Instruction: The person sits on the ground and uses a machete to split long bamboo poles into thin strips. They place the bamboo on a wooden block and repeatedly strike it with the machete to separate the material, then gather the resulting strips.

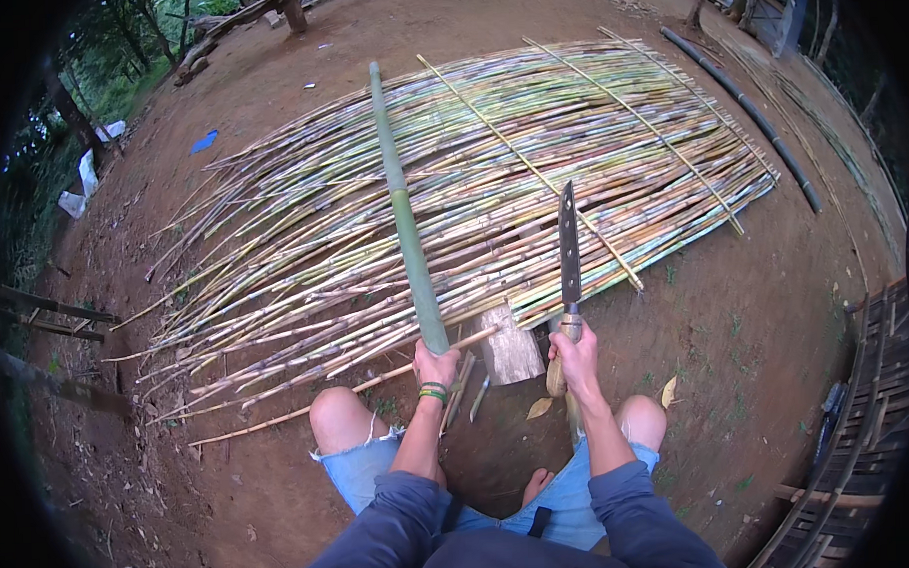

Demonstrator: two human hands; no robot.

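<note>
My left hand [436,366] is closed round the near end of a thick green bamboo pole [404,216], which slants up and away over a wide spread of thin canes [570,140]. In my right hand [575,358] is a large knife [569,250], its dark, holed blade pointing up and away from me. The knife's wooden handle runs through my closed fingers. Between my hands a pale, flat wood block [511,354] lies on the ground at the near edge of the canes. One loose cane [348,398] reaches onto the block from the left.
Several thin poles [634,112] lie crosswise over the canes. A dark thick pole [744,104] rests on the soil beyond their right end. At lower right stands a slatted bamboo structure [850,440]. Bamboo offcuts [458,389] lie near my left hand.
</note>
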